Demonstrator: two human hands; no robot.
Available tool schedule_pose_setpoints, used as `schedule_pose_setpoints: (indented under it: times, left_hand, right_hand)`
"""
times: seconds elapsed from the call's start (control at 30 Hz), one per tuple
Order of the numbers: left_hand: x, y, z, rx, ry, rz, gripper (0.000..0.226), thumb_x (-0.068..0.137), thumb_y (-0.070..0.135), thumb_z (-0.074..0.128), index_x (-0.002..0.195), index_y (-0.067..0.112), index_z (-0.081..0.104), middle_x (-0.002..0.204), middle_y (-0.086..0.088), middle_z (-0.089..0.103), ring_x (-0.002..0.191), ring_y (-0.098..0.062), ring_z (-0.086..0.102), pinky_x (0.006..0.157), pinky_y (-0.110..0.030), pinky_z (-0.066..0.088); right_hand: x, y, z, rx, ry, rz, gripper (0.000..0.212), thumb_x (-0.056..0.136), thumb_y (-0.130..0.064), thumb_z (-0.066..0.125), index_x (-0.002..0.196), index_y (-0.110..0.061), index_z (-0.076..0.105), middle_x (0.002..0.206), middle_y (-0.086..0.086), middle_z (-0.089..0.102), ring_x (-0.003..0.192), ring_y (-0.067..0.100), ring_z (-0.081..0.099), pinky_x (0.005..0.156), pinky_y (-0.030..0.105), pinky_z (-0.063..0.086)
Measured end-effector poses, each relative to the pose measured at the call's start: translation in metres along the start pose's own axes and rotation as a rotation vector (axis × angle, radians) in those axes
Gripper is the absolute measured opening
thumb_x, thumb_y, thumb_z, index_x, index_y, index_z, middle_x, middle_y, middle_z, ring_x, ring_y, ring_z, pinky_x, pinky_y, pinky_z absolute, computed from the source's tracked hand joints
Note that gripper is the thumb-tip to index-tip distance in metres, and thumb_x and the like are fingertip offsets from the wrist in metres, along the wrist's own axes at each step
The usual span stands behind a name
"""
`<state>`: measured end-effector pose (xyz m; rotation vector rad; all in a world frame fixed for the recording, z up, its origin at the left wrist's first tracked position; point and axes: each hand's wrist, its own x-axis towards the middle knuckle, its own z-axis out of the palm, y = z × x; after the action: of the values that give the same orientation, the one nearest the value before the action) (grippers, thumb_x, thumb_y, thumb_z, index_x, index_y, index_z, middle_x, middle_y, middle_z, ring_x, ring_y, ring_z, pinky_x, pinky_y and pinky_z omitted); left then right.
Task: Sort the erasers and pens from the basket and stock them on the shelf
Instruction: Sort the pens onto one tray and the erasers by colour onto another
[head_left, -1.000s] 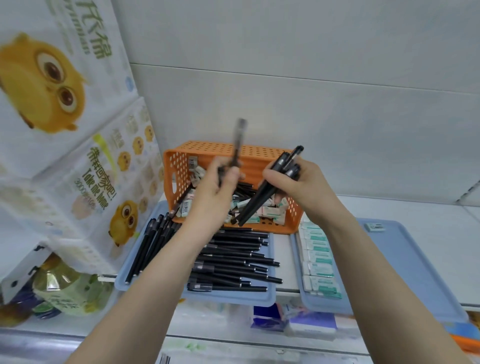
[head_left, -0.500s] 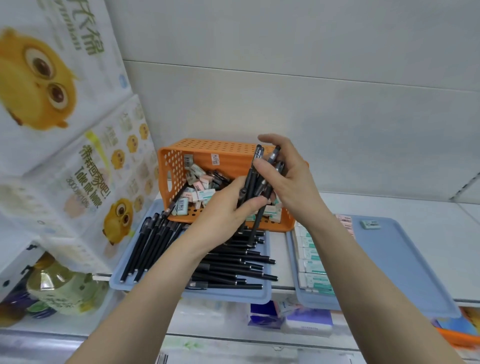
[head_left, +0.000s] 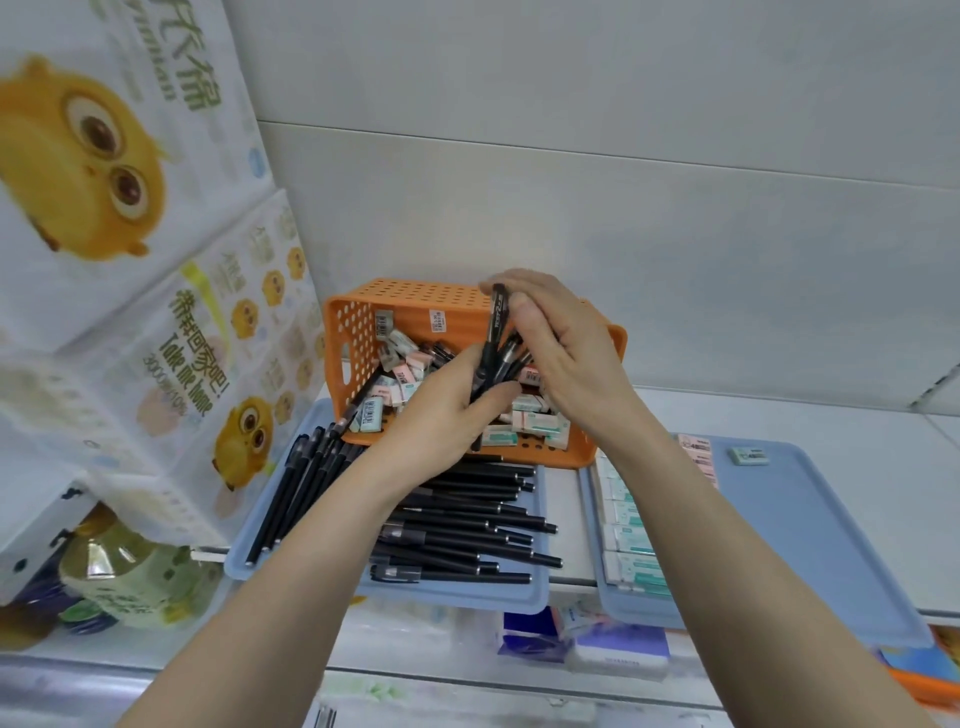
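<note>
Nearly upright between left hand (head_left: 447, 415) and right hand (head_left: 566, 364), several slim black pens (head_left: 496, 338)

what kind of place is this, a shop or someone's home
Most likely a shop, mid-restock: a white retail shelf, a blue tray of black pens laid in rows, barcode-labelled erasers in the orange basket, and stacked tissue packs at left.

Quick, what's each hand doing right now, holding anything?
Left hand: holding a bundle of black pens over the orange basket.
Right hand: curled round the upper part of the same pens.
</note>
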<state>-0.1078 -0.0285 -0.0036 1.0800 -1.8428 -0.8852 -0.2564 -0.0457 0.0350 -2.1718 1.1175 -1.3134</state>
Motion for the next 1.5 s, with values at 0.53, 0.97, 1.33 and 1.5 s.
schedule_pose_setpoints:
  times: [0.53,0.97,1.33,1.5]
  left_hand:
    - [-0.016,-0.005,-0.018,-0.098,0.129,-0.039,0.027,0.095,0.022,0.058,0.121,0.02,0.05,0.08,0.006,0.062,0.066,-0.007,0.06,0.06,-0.023,0.05]
    - [-0.017,-0.009,-0.05,-0.599,0.379,-0.182,0.03,0.09,0.022,0.066,0.111,0.003,0.056,0.1,-0.016,0.065,0.095,-0.028,0.066,0.078,-0.045,0.054]
    - [-0.079,-0.046,-0.06,0.758,0.513,-0.47,0.02,0.096,0.01,0.05,0.114,0.003,0.046,0.086,-0.008,0.056,0.068,-0.026,0.056,0.058,-0.034,0.042]
    - [-0.107,-0.075,-0.042,1.238,0.409,-0.48,0.043,0.074,-0.01,0.036,0.113,-0.018,0.054,0.08,-0.025,0.059,0.063,-0.035,0.059,0.055,-0.037,0.052]
  right_hand:
    - [-0.014,-0.008,0.037,0.188,-0.078,0.089,0.038,0.106,-0.025,0.038,0.141,-0.021,0.049,0.136,-0.009,0.057,0.128,0.0,0.049,0.109,0.031,0.041]
    - [-0.023,-0.007,0.072,0.215,-0.523,0.283,0.015,0.103,-0.03,0.043,0.092,-0.02,0.046,0.067,0.0,0.054,0.058,0.013,0.053,0.056,0.037,0.047]
    - [-0.019,0.033,0.034,-0.06,-0.417,0.312,0.038,0.093,-0.04,0.06,0.129,-0.031,0.051,0.103,-0.014,0.063,0.094,0.002,0.06,0.08,0.022,0.051]
    - [-0.018,0.047,0.049,-0.08,-0.423,0.308,0.026,0.094,-0.034,0.06,0.12,-0.031,0.06,0.098,-0.015,0.065,0.091,0.004,0.062,0.084,0.034,0.054]
